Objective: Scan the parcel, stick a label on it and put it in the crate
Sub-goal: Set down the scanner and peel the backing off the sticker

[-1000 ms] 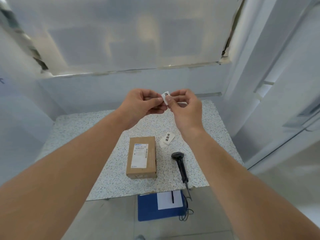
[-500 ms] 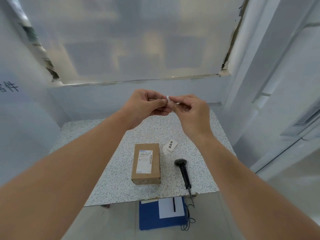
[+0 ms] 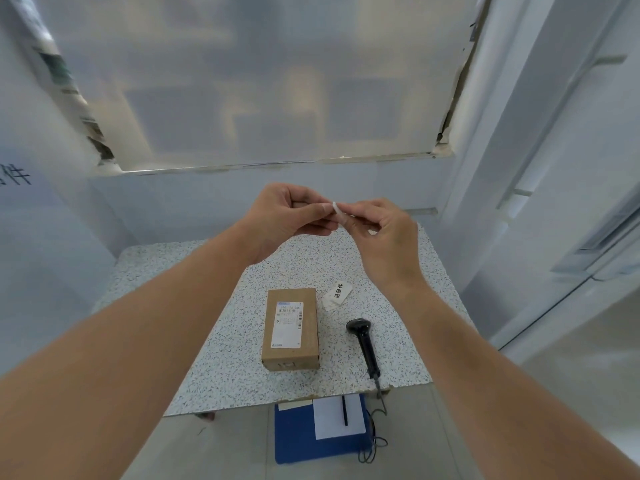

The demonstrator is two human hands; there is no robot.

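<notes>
Speckled white table (image 3: 242,375) sits against a pale wall under a frosted panel (image 3: 263,81); grey tiled floor below. Both hands are raised above the far half of the table, fingertips meeting. Left hand (image 3: 287,220) and right hand (image 3: 384,237) each pinch a small white label (image 3: 337,212) between thumb and forefinger, so both grips are closed on it; it shows nearly edge-on, print not readable. Cardboard parcel (image 3: 290,328) lies flat on the table below the hands, long side running away from the camera, white shipping sticker (image 3: 289,323) with barcodes on its top face. Just right of the parcel's far corner, a loose white slip (image 3: 338,295) with black characters lies on the table, apart from the box. Black handheld scanner (image 3: 363,344) lies on the table to the right of the parcel, head pointing away, handle near the front edge, cable (image 3: 375,441) dropping over the edge to the floor. On the floor under the front edge: blue crate (image 3: 298,441), with a white sheet (image 3: 334,417) and a black pen (image 3: 345,410) lying on it. Parcel is on the table, not in the crate, and neither hand touches it.
</notes>
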